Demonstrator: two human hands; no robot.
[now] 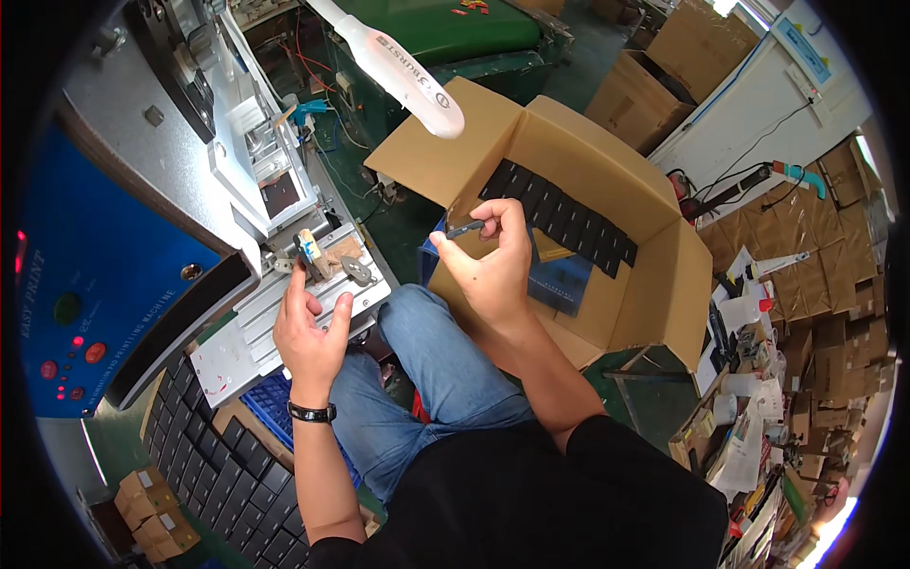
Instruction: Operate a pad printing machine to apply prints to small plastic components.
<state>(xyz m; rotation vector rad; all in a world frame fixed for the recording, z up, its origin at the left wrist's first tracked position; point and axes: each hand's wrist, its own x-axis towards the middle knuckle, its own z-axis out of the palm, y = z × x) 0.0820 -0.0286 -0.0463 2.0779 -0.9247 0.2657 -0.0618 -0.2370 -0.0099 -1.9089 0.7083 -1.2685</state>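
Observation:
My right hand (493, 261) pinches a small dark flat piece (463, 229) between thumb and fingers, above the near left side of an open cardboard box (654, 303). Rows of black pieces (559, 213) with small light marks lie inside that box, beside a blue printed sheet or package (561, 283). My left hand (313, 327) is at the slotted metal bed of a printing machine, thumb apart and fingers stretched out. Its fingertips reach a small fixture (311, 251) with yellowish and blue parts; whether they touch it I cannot tell. A metal knob (356, 271) sits beside the fixture.
The blue-fronted printing machine (104, 313) stands close on my left. Many black pieces (227, 479) lie in rows at the lower left, by a blue crate (270, 408). A white lamp arm (408, 81) hangs ahead. A cluttered shelf (749, 408) stands right.

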